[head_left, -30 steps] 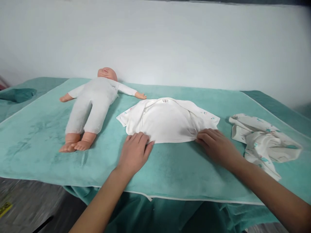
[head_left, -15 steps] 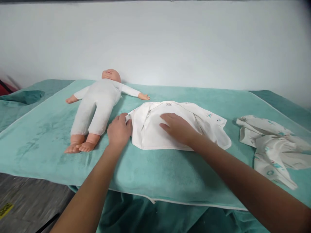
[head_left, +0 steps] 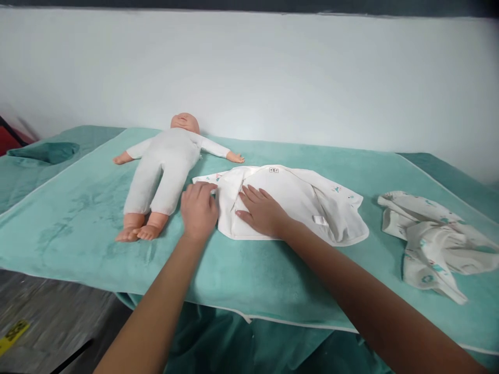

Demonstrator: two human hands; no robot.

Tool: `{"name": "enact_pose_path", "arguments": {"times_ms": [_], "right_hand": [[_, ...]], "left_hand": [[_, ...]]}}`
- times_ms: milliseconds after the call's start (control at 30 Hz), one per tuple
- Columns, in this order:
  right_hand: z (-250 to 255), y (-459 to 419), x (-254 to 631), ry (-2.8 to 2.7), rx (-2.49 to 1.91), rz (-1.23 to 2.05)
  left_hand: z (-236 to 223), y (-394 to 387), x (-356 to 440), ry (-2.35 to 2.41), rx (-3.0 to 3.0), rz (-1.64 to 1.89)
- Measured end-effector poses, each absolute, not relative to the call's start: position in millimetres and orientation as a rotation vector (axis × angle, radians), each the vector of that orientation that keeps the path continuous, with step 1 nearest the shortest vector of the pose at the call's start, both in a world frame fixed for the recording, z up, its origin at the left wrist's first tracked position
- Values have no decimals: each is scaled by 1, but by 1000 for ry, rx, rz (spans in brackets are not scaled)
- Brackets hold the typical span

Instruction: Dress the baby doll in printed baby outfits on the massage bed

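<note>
A white baby shirt (head_left: 296,200) lies spread on a teal towel (head_left: 78,218). My left hand (head_left: 198,208) is curled at the shirt's left edge, fingers closed on the left sleeve. My right hand (head_left: 261,210) lies flat on the shirt's left front panel, fingers stretched out and pressing it down. A baby doll (head_left: 161,166) in a pale grey suit lies on its back to the left of the shirt, its feet close to my left hand.
A crumpled white patterned garment (head_left: 432,241) lies at the right on the towel. A dark green folded cloth (head_left: 44,151) sits at the far left. A white wall runs behind. The towel's white-piped front edge (head_left: 249,317) overhangs the table.
Both hands moved from the shirt's bottom hem to its left side. The right hand slid leftward across the shirt, and the left hand took the left sleeve.
</note>
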State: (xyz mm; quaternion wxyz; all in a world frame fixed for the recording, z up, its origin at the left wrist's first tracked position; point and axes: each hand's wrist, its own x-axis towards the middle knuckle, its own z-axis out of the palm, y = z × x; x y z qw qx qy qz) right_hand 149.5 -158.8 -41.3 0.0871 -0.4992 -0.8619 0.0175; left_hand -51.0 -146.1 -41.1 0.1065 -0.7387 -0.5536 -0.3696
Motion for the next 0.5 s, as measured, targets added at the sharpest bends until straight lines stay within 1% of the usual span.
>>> {"name": "enact_pose_path", "arguments": {"times_ms": [133,233,333,433,500], "right_hand": [[-38,-195,143,-2635,-1264,120],[-35,-220,138,-2645,-1152,195],[-33,-238,138,-2651,-1066,300],[-34,-250,150,-2558,-1123,351],[-37,-256,170,-2415,-1267,282]], "left_hand": [[-46,-163,-51,-1500,-2364,-1044],[-50,-172,-52,-1579,-2340,-1148],[-51,-175,-52,-1692,-2312,-1164],[-52,-173,-51,-1745,-2324,-1113],[-52,-171,-50,-1786,-2320,-1097]]}}
